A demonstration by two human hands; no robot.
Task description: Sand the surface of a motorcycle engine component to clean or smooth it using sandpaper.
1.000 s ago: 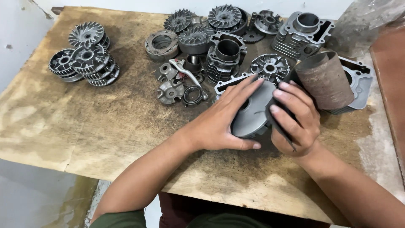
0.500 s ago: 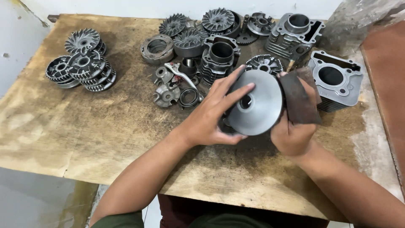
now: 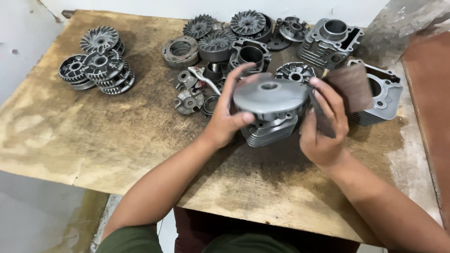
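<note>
1. Grey metal fills our view: the left hand (image 3: pixel 229 124) clamps a round pulley disc (image 3: pixel 269 96) by its rim, held above the wooden table (image 3: pixel 93 140), smooth face up.
2. The right hand (image 3: pixel 323 126) is closed on a brown sheet of sandpaper (image 3: pixel 349 86), held just beside the disc's right edge; whether it touches the metal we cannot tell.
3. How far along we judge it: the disc's face looks fairly clean and even, while the parts on the table look dull and untouched, so most of the work seems left.
4. Counts: one disc in hand; one finned cylinder (image 3: pixel 269 131) under it; three more cylinder blocks (image 3: pixel 330 42) behind; roughly four fan pulleys (image 3: pixel 96 61) stacked at the left, well apart, though the stack hides some; about three more fans (image 3: pixel 248 22) at the back.
</note>
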